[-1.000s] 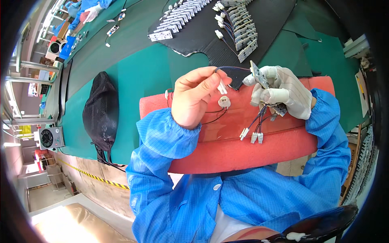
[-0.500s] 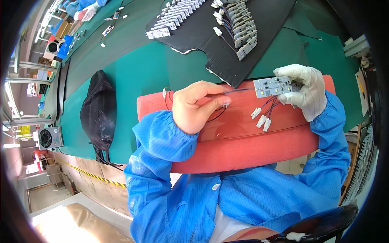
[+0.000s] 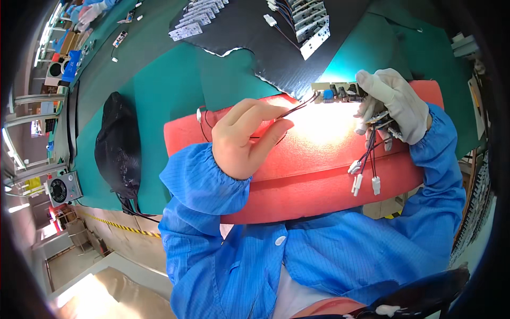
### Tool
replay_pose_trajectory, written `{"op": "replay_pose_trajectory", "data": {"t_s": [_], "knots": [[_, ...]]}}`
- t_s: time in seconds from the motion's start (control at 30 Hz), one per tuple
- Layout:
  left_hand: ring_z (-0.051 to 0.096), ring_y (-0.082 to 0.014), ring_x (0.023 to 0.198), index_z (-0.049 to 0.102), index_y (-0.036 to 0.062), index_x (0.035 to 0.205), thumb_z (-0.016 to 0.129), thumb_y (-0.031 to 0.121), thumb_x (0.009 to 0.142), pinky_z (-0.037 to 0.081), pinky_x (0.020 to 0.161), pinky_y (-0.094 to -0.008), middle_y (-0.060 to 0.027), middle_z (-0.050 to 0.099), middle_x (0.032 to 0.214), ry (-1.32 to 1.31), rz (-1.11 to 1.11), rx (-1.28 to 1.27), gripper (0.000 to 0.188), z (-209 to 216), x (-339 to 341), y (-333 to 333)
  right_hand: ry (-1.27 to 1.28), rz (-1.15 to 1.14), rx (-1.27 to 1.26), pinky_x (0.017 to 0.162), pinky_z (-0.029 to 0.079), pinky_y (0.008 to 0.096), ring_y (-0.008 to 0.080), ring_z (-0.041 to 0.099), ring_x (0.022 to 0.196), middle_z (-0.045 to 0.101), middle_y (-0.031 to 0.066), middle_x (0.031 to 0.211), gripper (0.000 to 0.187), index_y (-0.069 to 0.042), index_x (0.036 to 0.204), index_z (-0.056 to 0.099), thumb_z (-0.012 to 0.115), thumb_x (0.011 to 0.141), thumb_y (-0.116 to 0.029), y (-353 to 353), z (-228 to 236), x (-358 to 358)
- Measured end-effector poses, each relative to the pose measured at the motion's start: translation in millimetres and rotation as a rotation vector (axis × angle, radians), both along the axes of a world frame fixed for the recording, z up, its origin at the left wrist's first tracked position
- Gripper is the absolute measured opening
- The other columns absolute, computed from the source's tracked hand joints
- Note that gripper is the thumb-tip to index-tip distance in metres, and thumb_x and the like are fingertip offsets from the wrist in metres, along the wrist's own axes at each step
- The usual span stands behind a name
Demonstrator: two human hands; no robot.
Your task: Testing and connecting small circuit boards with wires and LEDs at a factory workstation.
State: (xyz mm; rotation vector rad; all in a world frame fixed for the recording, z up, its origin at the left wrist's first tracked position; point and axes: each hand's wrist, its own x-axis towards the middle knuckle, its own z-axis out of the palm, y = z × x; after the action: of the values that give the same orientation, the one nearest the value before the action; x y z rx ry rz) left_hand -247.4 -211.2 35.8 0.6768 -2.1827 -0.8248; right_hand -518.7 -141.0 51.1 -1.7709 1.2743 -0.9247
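My bare left hand pinches thin dark wires between thumb and fingers. They run to one end of a small circuit board, whose side with a blue part and black parts faces me. My right hand, in a white glove, grips the board's other end. More boards are bunched in its lower fingers, with dark wires and white connectors dangling. Bright light from under the board falls on the red padded cushion below both hands. A white connector on a wire shows left of my left hand.
Rows of white circuit boards and wired boards lie on a torn black sheet ahead. A black mesh bag rests on the green mat. Far left are another person's gloved hand and a small fan unit.
The board in my right hand has turned from its white face to its component side, and bright light now shines beneath it. My left hand has shifted slightly left, still pinching wires.
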Motion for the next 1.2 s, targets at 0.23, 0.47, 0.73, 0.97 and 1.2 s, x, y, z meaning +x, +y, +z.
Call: {"op": "replay_pose_trajectory", "data": {"t_s": [0.23, 0.47, 0.73, 0.97, 1.2], "knots": [[0.062, -0.0238, 0.073, 0.064, 0.0013, 0.092, 0.070, -0.001, 0.074, 0.050, 0.063, -0.0303, -0.0111, 0.062, 0.083, -0.008, -0.027, 0.031, 0.019, -2, 2, 0, -0.186, -0.293, 0.520, 0.037, 0.044, 0.0213, 0.0172, 0.060, 0.046, 0.060, 0.0148, 0.058, 0.059, 0.002, 0.070, 0.054, 0.049, 0.087, -0.054, -7, 19, 14], [0.062, -0.0237, 0.074, 0.064, 0.0011, 0.093, 0.070, -0.002, 0.074, 0.050, 0.064, -0.0303, -0.0115, 0.062, 0.083, -0.014, -0.054, 0.007, 0.020, -1, 3, -1, -0.275, -0.280, 0.572, 0.035, 0.043, 0.0220, 0.0157, 0.059, 0.045, 0.062, 0.0163, 0.060, 0.062, 0.002, 0.070, 0.052, 0.053, 0.083, -0.058, -11, 12, 8], [0.063, -0.0221, 0.076, 0.064, -0.0009, 0.094, 0.068, -0.006, 0.073, 0.051, 0.066, -0.0285, -0.0118, 0.063, 0.086, -0.053, -0.031, -0.078, 0.022, 3, 1, 2, -0.309, -0.184, 0.344, 0.051, 0.050, 0.0240, 0.0144, 0.063, 0.070, 0.063, 0.0177, 0.060, 0.064, 0.002, 0.077, 0.048, 0.056, 0.080, -0.061, -6, 7, 5], [0.062, -0.0198, 0.075, 0.065, -0.0003, 0.096, 0.070, -0.004, 0.073, 0.050, 0.066, -0.0281, -0.0108, 0.062, 0.086, -0.048, -0.026, -0.094, 0.024, 5, 0, 0, -0.270, -0.175, 0.366, 0.068, 0.051, 0.0271, 0.0156, 0.063, 0.078, 0.063, 0.0160, 0.059, 0.066, 0.003, 0.078, 0.051, 0.054, 0.080, -0.063, -7, 7, 0], [0.056, -0.0173, 0.065, 0.065, 0.0029, 0.096, 0.077, 0.010, 0.068, 0.047, 0.060, -0.0284, -0.0064, 0.054, 0.075, -0.124, 0.034, -0.042, 0.032, 0, 2, -6, -0.269, -0.116, 0.362, 0.055, 0.051, 0.0255, 0.0157, 0.062, 0.063, 0.063, 0.0180, 0.063, 0.065, 0.003, 0.088, 0.049, 0.052, 0.082, -0.062, -14, 4, -1]]}}
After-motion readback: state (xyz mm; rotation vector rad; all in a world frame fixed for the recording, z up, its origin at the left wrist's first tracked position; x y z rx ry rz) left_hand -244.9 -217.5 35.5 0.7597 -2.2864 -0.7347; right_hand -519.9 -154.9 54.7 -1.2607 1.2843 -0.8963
